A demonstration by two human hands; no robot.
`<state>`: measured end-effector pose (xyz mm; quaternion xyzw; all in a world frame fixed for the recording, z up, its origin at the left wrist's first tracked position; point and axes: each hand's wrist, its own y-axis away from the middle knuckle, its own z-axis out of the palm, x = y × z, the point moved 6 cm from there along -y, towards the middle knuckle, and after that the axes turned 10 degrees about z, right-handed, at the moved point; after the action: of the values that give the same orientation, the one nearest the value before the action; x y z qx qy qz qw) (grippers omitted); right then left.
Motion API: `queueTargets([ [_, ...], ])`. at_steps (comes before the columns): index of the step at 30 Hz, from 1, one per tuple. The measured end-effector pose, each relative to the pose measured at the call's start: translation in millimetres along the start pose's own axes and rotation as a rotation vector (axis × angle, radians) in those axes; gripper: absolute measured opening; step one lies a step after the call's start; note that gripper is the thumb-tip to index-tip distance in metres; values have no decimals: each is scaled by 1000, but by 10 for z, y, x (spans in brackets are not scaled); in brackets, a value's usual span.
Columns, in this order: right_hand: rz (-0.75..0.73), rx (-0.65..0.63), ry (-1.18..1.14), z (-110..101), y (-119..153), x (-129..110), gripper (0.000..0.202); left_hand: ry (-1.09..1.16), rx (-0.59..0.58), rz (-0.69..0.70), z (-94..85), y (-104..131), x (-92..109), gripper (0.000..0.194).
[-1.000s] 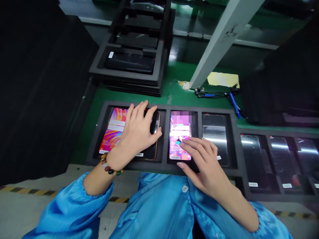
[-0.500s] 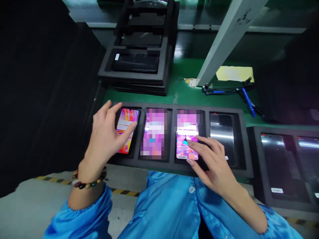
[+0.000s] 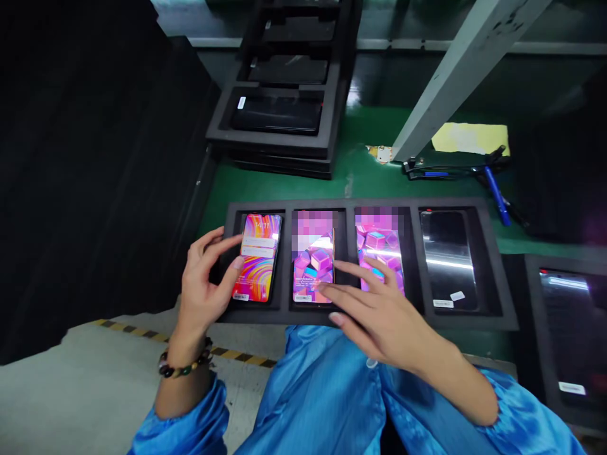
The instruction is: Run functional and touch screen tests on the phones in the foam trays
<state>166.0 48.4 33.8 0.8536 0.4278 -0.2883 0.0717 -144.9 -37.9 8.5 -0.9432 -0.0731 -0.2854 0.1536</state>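
Four slots would be a count, so several slots: a black foam tray (image 3: 287,253) holds smartphones in a row. My left hand (image 3: 207,278), fingers apart, rests at the left edge of the leftmost smartphone (image 3: 258,259), whose lit screen shows orange and pink swirls. My right hand (image 3: 374,306) is spread over the second smartphone (image 3: 313,259), fingertips at its lower right screen. Partly under that hand lies the third smartphone (image 3: 379,243), also lit with a pink block picture. At the right end, a smartphone (image 3: 448,253) has a dark screen and a small white label.
Behind on the left stands a stack of foam trays (image 3: 220,133) with dark phones. A white post (image 3: 465,82) rises from the green table (image 3: 284,186). Yellow paper (image 3: 469,139), dark cables and a blue pen (image 3: 497,196) lie at back right. Another tray (image 3: 535,328) sits on the right.
My right hand has moved from the third smartphone left to the second. My left hand has drawn back slightly from across the first phone. The view has shifted a little.
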Motion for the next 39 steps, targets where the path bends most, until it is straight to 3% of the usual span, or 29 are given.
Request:
queueTargets([
  [3, 81, 22, 102, 42, -191, 10, 40, -12, -62, 123, -14, 130, 83, 21],
  [6, 222, 176, 153, -148, -177, 248, 48, -57, -112, 123, 27, 148, 51, 27],
  [10, 311, 258, 68, -385, 166, 527, 58, -47, -121, 4, 121, 27, -50, 57],
  [13, 397, 264, 19, -391, 464, 628, 58, 23, -114, -4, 185, -91, -50, 60],
  [16, 388, 321, 5, -357, 579, 647, 59, 27, -66, 25, 184, -176, -1, 57],
  [23, 285, 392, -11, -462, 330, 712, 55, -43, 118, 155, 95, -131, 229, 38],
  [32, 226, 308, -3, -429, 298, 649, 48, -106, 198, 291, 93, -74, 328, 30],
  [35, 184, 269, 23, -409, 227, 507, 48, -164, 102, 380, 132, -100, 477, 36],
  [39, 143, 42, 109, -226, 99, 197, 47, -189, -137, 444, 290, -94, 800, 44],
])
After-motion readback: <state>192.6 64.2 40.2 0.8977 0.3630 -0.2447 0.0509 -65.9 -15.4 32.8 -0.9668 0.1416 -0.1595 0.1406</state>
